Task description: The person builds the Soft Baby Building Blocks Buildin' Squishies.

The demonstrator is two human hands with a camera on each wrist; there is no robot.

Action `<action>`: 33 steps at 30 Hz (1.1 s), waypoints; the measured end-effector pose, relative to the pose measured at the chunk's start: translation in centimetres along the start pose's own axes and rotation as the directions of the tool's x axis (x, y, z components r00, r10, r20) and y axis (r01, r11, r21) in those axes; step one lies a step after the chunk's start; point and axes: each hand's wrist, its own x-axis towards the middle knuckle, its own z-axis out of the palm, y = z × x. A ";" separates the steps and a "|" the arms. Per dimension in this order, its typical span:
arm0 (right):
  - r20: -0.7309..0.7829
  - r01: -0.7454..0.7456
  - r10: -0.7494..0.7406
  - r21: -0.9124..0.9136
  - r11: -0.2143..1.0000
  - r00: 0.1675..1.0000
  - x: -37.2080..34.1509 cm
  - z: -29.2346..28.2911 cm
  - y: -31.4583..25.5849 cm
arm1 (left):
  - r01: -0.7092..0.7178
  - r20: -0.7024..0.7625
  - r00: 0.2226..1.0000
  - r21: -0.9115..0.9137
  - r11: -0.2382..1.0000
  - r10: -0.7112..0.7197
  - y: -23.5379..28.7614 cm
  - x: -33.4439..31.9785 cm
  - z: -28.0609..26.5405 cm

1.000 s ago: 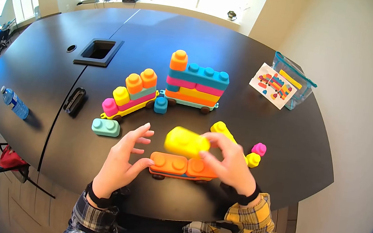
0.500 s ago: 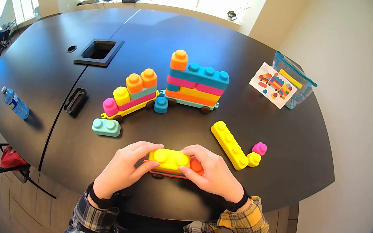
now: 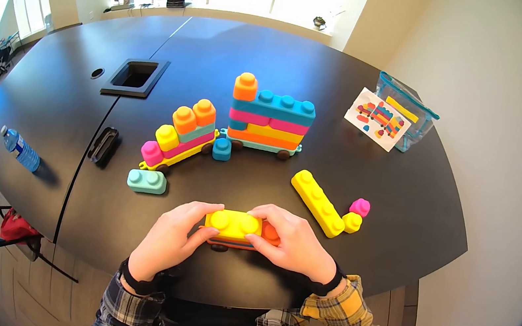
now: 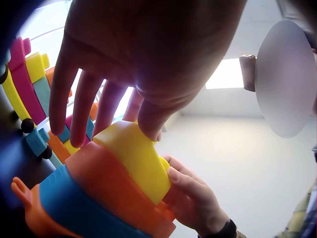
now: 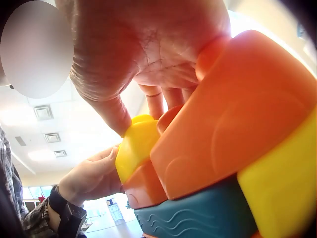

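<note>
A two-stud yellow block (image 3: 234,224) lies on the orange blocks of a wheeled car near the table's front edge. My left hand (image 3: 170,238) pinches its left end between thumb and fingers, and my right hand (image 3: 296,245) pinches its right end. An orange block (image 3: 271,233) shows partly beneath my right hand. In the left wrist view the yellow block (image 4: 136,156) sits over orange (image 4: 109,181) and blue (image 4: 74,203) layers. In the right wrist view, my right thumb touches the yellow block (image 5: 136,146) beside a taller-looking orange block (image 5: 223,114).
Two built cars (image 3: 184,145) (image 3: 266,124) stand behind, with a blue block (image 3: 221,149) between them. A teal block (image 3: 146,181) is at left; a long yellow block (image 3: 317,204), small yellow (image 3: 352,222) and pink (image 3: 359,207) blocks at right. Farther out are a bottle (image 3: 21,149), picture card (image 3: 378,119) and clear bag (image 3: 417,121).
My right hand has brought the yellow block down and left onto the orange blocks. My left hand has closed in on its left end. The head view has shifted slightly.
</note>
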 end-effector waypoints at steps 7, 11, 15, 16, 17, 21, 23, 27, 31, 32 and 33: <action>-0.026 0.020 -0.020 -0.003 1.000 0.999 -0.1 0.3 0.3 | -0.119 -0.048 0.991 0.083 0.989 0.123 0.4 0.4 0.4; 0.021 -0.011 0.012 -0.040 0.999 1.000 -0.6 -0.2 0.5 | -0.117 -0.047 0.992 0.060 0.991 0.120 0.3 0.6 0.6; -0.111 0.021 -0.028 -0.060 0.998 0.993 -1.6 -1.9 0.9 | -0.123 -0.066 0.990 0.062 0.990 0.128 0.0 0.9 0.8; -0.139 -0.042 0.034 -0.056 0.998 0.990 -2.2 -2.8 1.3 | -0.128 -0.078 0.988 0.071 0.989 0.133 0.0 0.9 0.7; -0.203 -0.043 0.027 -0.073 0.996 0.979 -2.7 -3.9 1.6 | -0.130 -0.089 0.987 0.079 0.988 0.137 -0.1 0.9 0.7; -0.494 -0.245 0.154 -0.127 0.961 0.856 -4.9 -7.9 3.2 | -0.109 -0.083 0.990 0.084 0.990 0.116 -0.3 1.2 0.5; -0.573 -0.357 0.197 -0.180 0.917 0.795 -6.2 -9.4 4.8 | -0.108 -0.076 0.990 0.089 0.990 0.114 -0.3 1.4 0.4; -0.510 -0.502 0.290 -0.347 0.792 0.810 -10.0 -10.8 8.7 | -0.076 -0.066 0.995 0.043 0.996 0.079 -0.2 1.3 0.6; -0.369 -0.575 0.451 -0.378 0.726 0.813 -11.7 -10.4 10.1 | -0.050 -0.061 0.997 0.041 0.998 0.052 0.0 1.3 0.6; -0.332 -0.589 0.494 -0.322 0.741 0.803 -11.7 -10.3 10.1 | -0.047 -0.064 0.997 0.045 0.998 0.049 -0.1 1.3 0.6; -0.319 -0.590 0.500 -0.350 0.727 0.805 -11.7 -10.2 10.1 | -0.047 -0.064 0.997 0.044 0.998 0.050 0.0 1.3 0.6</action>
